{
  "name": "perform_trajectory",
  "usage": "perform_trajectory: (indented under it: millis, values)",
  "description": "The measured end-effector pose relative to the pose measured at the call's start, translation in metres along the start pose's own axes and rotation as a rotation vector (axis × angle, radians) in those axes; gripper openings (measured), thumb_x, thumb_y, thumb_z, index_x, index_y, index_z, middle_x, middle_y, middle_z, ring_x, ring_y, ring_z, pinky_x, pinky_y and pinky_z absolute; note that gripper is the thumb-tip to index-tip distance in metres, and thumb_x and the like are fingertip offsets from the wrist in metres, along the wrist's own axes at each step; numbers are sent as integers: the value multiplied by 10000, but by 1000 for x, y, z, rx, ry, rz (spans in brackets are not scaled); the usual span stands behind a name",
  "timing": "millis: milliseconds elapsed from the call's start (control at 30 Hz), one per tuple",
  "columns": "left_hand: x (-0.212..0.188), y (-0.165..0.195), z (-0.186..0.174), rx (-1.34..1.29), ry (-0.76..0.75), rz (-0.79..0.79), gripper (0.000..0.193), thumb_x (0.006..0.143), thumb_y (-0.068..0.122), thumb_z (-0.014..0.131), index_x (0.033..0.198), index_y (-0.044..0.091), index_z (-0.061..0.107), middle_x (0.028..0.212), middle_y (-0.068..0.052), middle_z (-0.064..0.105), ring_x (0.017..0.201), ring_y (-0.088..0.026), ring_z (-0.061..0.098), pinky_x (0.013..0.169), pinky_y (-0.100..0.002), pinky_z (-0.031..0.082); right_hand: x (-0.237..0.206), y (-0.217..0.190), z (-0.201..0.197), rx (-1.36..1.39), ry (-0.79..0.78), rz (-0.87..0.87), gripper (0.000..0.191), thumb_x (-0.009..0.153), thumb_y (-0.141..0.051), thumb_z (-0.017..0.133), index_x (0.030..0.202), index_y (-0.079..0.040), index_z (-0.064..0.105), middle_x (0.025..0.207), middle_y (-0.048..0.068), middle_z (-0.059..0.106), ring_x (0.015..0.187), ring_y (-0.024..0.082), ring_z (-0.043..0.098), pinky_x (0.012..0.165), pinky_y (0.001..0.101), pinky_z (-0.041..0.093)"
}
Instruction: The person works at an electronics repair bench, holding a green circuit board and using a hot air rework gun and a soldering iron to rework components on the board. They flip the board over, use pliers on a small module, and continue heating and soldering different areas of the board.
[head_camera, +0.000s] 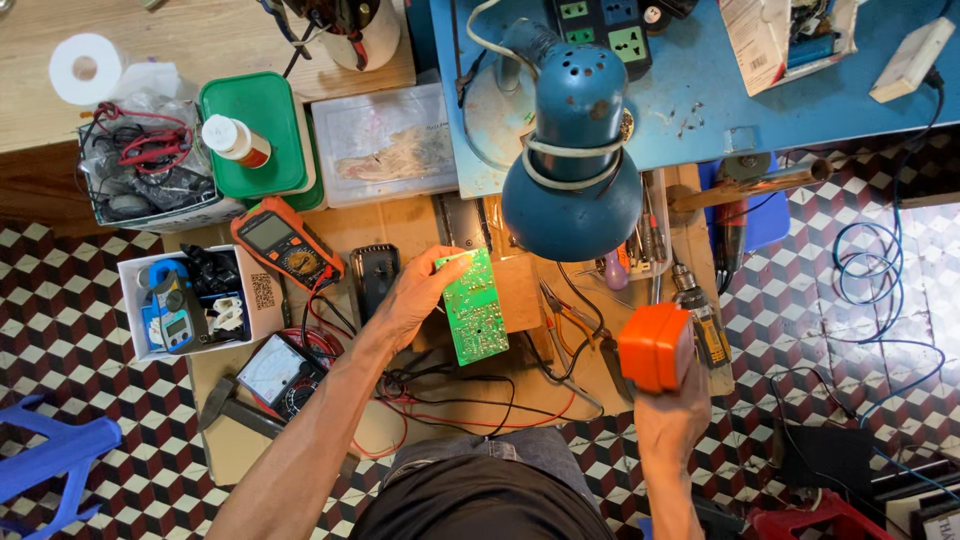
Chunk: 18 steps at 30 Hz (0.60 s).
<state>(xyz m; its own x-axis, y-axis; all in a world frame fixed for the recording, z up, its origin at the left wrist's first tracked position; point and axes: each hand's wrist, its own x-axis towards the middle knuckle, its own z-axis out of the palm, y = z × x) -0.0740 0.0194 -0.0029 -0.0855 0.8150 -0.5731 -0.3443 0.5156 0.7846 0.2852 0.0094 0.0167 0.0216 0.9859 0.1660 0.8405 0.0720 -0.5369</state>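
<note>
While my left hand (408, 300) pinches the green rectangular circuit board (474, 308), long axis running away from me, my right hand (668, 408) grips an orange plastic block (655, 346) to its right.

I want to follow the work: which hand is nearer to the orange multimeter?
Left. The left hand holds the green circuit board, just right of the orange multimeter; the right hand is far right, holding an orange block.

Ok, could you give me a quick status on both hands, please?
Left hand holds green circuit board upright. Right hand grips orange tool. Blue lamp hangs close above board.
</note>
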Motion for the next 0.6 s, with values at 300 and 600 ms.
perform_trajectory:
  millis: [300,600]
  values:
    - [-10,5,11,62,13,-48,432,946,346,659,1262,52,641,1093,-14,673,1048,-84,567,942,-250,423,87,35,21,-136,-92,23,487,845,-148,768,1268,-20,565,1194,219,593,1080,452,609,875,538,510]
    - [5,2,20,449,204,168,325,938,307,691,1147,62,725,910,-66,742,802,-118,652,708,-275,527,57,27,13,350,-118,506,262,908,-150,751,1045,50,651,869,142,676,743,239,642,680,395,501]
